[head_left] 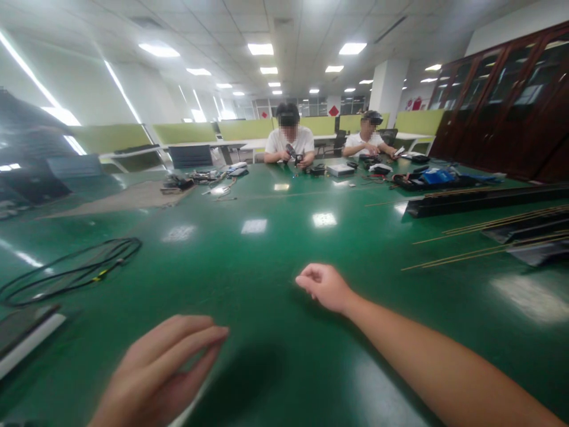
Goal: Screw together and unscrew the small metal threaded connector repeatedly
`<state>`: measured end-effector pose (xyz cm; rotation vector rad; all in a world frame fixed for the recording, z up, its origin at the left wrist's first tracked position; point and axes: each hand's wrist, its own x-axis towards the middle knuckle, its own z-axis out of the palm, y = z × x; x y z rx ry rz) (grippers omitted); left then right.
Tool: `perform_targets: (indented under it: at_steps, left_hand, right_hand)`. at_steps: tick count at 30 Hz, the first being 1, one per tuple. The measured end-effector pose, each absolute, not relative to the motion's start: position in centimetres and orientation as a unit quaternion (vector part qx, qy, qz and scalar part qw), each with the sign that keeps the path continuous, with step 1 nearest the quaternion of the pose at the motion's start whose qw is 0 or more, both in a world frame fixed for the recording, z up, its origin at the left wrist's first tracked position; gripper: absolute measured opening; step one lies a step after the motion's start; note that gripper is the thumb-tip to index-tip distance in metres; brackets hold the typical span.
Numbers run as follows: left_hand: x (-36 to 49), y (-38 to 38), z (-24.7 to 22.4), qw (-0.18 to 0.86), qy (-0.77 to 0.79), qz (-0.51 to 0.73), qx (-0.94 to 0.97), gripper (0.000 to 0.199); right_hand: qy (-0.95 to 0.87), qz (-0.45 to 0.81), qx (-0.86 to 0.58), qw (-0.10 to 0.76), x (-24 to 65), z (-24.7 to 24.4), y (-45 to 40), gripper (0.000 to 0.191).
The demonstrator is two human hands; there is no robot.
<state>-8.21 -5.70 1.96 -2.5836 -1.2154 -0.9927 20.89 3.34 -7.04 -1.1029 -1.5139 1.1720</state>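
Left hand [164, 370], near left, thumb slightly parted from fingers, right hand [326, 287], right of it, slightly farther, fingers curled closed, glossy green tabletop [249, 267] beneath both, looped black cable [73, 271] left.

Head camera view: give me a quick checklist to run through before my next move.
1. Bare left hand free: ok, nothing shows in it.
2. Bare right hand free: cannot tell, its curled fingers hide the palm.
3. Hands apart: ok, a gap shows between them.
4. Black looped cable away from both hands: ok, off to the left.
5. Same cable neatly bundled: not ok, loops spread.
6. Thin yellowish rods apart from right forearm: ok.
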Motion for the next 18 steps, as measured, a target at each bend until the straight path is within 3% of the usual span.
perform_targets:
  at_steps: [6,18]
  left_hand:
    - [0.3,0.6,-0.4,0.017,-0.319,-0.175,-0.931,0.04]
    - [0.0,2.4,-1.9,0.03,-0.361,-0.198,-0.911,0.021]
  right_hand:
    - [-0.657,0.456,-0.415,0.434,21.0,-7.4,3.1,0.026]
    - [-0.669,0.458,-0.412,0.415,21.1,-7.1,3.0,0.032]
